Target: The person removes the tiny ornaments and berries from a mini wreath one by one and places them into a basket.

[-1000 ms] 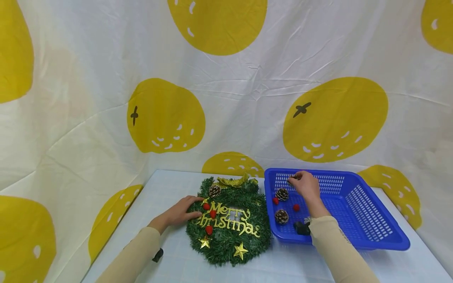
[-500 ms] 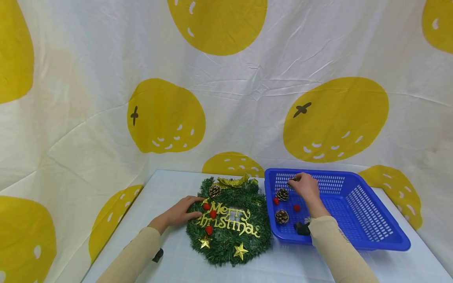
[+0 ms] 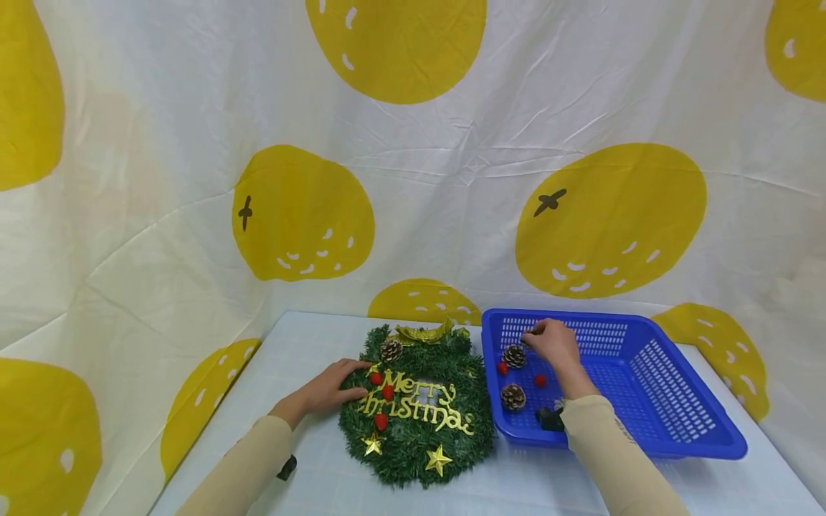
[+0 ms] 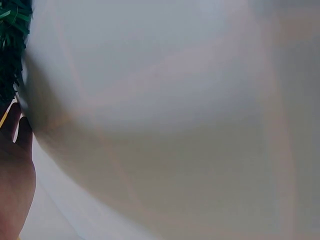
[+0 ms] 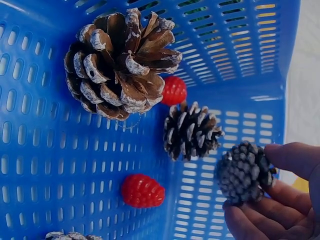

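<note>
Pinching 1 pinecone [image 5: 245, 173], my right hand [image 3: 555, 342] dipped toward 7 o'clock, still inside the basket [image 3: 619, 380]; outstretched left hand [image 3: 329, 384] touches the wreath [image 3: 413, 449].

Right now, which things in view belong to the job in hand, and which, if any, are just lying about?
Likely in the job:
Merry Christmas wreath, left hand at its edge
pine cone pinched in the right hand
blue plastic basket
loose pine cones and red berries inside it

Likely just surroundings:
fruit-print backdrop
table
</note>
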The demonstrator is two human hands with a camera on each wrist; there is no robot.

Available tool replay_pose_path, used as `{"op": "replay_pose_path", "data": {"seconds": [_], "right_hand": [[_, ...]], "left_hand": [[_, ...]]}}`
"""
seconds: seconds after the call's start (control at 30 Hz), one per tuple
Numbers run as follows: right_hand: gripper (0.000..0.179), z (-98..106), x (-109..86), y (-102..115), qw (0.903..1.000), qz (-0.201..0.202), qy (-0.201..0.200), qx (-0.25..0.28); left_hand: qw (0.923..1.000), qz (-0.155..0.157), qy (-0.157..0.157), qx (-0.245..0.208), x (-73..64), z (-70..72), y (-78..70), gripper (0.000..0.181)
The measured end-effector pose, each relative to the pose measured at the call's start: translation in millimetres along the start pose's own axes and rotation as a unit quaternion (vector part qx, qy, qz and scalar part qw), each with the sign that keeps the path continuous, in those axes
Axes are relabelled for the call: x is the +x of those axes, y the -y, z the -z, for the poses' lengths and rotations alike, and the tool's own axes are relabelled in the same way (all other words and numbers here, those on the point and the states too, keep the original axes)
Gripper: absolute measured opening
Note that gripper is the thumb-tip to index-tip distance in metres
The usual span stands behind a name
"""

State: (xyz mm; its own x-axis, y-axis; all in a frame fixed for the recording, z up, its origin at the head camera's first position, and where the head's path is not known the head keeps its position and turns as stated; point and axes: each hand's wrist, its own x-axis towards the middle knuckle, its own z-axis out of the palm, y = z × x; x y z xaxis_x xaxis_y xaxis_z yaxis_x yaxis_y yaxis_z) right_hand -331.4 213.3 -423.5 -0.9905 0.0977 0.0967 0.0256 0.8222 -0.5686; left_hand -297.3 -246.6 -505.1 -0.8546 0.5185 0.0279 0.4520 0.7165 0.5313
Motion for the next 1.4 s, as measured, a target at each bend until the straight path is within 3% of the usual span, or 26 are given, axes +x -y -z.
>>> {"op": "replay_pose_path", "data": {"seconds": [0.77,1.1,1.4], "right_hand": [[0.045,3,-2.4,6,0.9996,-0.016,0.024,0.001],[0.046,7,-2.4,10,0.9998,0.001,0.02,-0.007],[0.05,17,-5.5,23,0.9993,0.019,0.022,0.022]], "left_hand": [[1.0,0.004,0.002,0.003,1.1,-0.8,1.3,0.063],[1.0,0.004,0.003,-0.001,0.4,-1.1,0.8,0.063],[1.0,0.003,0.0,-0.002,0.6,-1.0,0.5,0.062]]}}
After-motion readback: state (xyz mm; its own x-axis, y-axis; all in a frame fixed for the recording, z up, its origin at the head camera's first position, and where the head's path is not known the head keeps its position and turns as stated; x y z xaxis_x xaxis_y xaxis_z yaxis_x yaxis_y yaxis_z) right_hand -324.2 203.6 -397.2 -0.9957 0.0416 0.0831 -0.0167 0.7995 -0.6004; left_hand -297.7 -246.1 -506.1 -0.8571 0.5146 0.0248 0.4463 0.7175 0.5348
